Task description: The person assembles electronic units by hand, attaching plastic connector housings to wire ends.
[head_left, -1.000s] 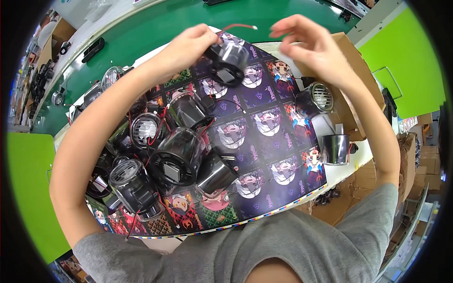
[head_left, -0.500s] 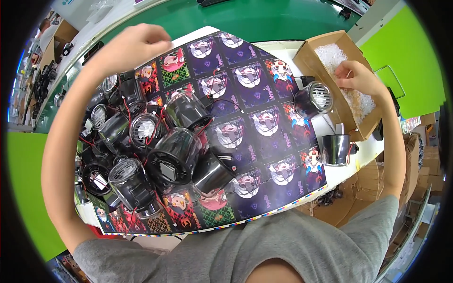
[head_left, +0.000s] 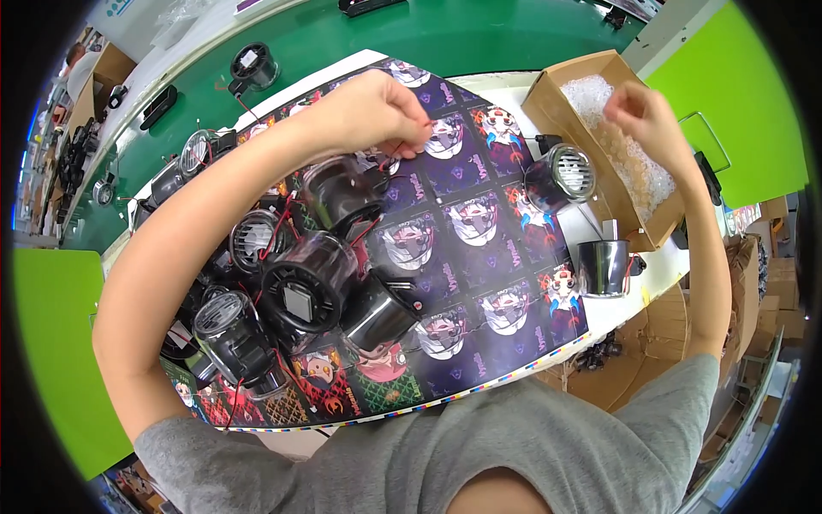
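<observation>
My left hand (head_left: 390, 118) is over the printed sheet (head_left: 462, 265), fingers pinched, with a bit of thin red wire (head_left: 426, 125) at the fingertips. Just below it lies a black fan unit (head_left: 338, 193) with a clear round housing. Over the cardboard box (head_left: 604, 193) is my right hand (head_left: 646, 120), thumb and fingers closed together; whatever they hold is hidden. Small clear plastic pieces (head_left: 655, 184) fill the box. Beside it lie a grilled fan unit (head_left: 561, 178) and a dark cup-shaped unit (head_left: 603, 268).
Several more fan units (head_left: 235, 338) with red wires crowd the sheet's left side, partly behind my left forearm. One fan unit (head_left: 254, 67) stands on the green surface (head_left: 342, 43) beyond. A large open carton (head_left: 642, 334) sits below the table's right edge.
My left hand has moved right and nearer, from the sheet's far left edge to above its middle. A fan unit now shows on the green surface. My right hand has risen slightly.
</observation>
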A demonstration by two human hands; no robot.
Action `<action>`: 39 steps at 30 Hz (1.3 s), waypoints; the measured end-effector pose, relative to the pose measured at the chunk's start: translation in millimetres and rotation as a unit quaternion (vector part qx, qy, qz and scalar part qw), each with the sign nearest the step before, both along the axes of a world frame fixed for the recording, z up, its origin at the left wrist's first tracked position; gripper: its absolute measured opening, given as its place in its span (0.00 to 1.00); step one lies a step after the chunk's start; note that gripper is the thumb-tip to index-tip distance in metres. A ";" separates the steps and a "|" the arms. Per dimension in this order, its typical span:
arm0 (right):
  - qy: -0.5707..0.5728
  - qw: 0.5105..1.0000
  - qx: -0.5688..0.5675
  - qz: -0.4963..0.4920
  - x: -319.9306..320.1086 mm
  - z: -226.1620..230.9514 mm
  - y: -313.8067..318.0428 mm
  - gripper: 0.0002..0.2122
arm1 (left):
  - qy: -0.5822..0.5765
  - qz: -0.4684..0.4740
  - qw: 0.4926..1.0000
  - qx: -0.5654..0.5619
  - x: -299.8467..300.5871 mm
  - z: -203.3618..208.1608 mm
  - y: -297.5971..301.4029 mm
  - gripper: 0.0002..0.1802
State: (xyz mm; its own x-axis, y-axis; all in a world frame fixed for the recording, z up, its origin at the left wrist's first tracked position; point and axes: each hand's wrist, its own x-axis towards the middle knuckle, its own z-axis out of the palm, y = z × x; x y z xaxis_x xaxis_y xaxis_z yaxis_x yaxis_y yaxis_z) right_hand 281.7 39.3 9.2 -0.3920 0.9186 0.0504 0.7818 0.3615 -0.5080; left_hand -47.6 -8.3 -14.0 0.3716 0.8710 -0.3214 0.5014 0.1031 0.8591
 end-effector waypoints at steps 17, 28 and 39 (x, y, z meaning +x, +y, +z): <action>0.373 0.903 -0.017 0.214 -109.2 10.7 -46.5 0.13 | -0.254 0.074 0.964 -0.016 26.9 32.2 -27.3 0.10; 0.370 0.910 -0.026 0.186 -112.1 15.6 -52.7 0.18 | -0.302 0.017 0.951 0.064 20.1 29.9 -26.4 0.14; 0.358 0.914 0.046 0.185 -113.1 13.0 -51.8 0.18 | -0.326 -0.006 0.943 0.069 20.7 26.7 -21.7 0.14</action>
State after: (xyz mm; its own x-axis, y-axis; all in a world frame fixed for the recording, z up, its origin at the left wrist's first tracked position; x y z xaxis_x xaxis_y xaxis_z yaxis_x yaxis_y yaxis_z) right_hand 168.6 -12.6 22.2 -0.5120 0.7086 0.4855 0.0771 0.6009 -0.7956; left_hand -26.9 -30.0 12.7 0.4602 0.8827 0.0949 -0.1372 -0.0349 0.9899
